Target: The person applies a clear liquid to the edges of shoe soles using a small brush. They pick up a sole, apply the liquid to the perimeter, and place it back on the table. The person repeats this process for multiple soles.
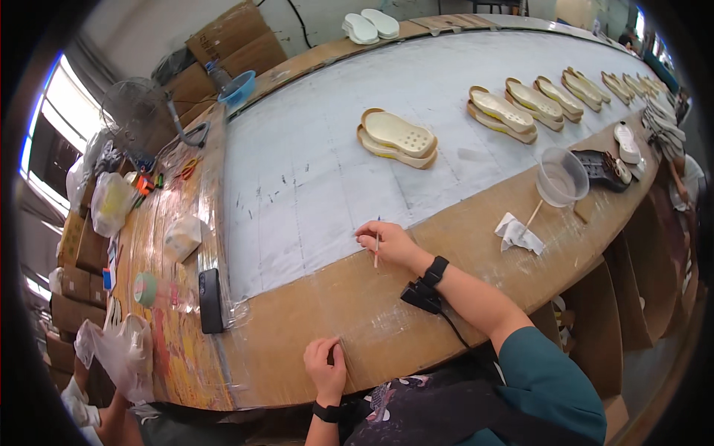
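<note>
My right hand holds a thin wooden stick or small brush upright, its tip at the edge of the grey conveyor belt. My left hand rests with curled fingers on the taped cardboard edge of the table, holding nothing. A black strap sits on each wrist, and a black device with a cable hangs under the right wrist. The nearest pair of pale yellow shoe soles lies on the belt beyond my right hand.
More pairs of soles line the belt to the right. A clear plastic cup, a stick and a crumpled white cloth lie on the cardboard edge. A black phone, tape roll, bags and a fan stand at left.
</note>
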Demonstrator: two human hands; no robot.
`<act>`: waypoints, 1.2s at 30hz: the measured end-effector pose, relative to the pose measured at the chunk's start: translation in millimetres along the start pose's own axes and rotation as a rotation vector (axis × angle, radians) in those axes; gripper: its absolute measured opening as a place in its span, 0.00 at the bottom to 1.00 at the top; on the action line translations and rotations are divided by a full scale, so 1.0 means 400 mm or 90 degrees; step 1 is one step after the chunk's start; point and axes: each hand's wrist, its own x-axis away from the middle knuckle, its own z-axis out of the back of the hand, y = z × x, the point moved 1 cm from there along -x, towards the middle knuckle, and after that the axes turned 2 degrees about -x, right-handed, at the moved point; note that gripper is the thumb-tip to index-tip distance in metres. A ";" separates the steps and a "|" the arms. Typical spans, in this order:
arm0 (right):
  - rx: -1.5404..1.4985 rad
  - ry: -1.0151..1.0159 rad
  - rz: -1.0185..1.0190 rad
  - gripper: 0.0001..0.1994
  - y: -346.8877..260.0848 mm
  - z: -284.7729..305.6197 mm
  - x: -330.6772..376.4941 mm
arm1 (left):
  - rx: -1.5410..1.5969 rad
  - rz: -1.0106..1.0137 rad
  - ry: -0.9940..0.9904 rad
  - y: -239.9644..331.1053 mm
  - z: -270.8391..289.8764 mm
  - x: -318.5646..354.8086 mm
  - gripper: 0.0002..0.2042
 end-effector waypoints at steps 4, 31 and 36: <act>0.056 0.022 0.020 0.09 -0.034 0.010 0.006 | -0.005 0.005 -0.010 0.009 -0.002 -0.001 0.05; 0.321 -0.108 0.104 0.09 -0.021 0.044 0.019 | -0.016 0.021 -0.013 0.016 -0.047 -0.034 0.04; 0.353 -0.088 0.110 0.10 -0.031 0.031 0.018 | 0.008 0.018 -0.013 0.015 -0.039 -0.042 0.05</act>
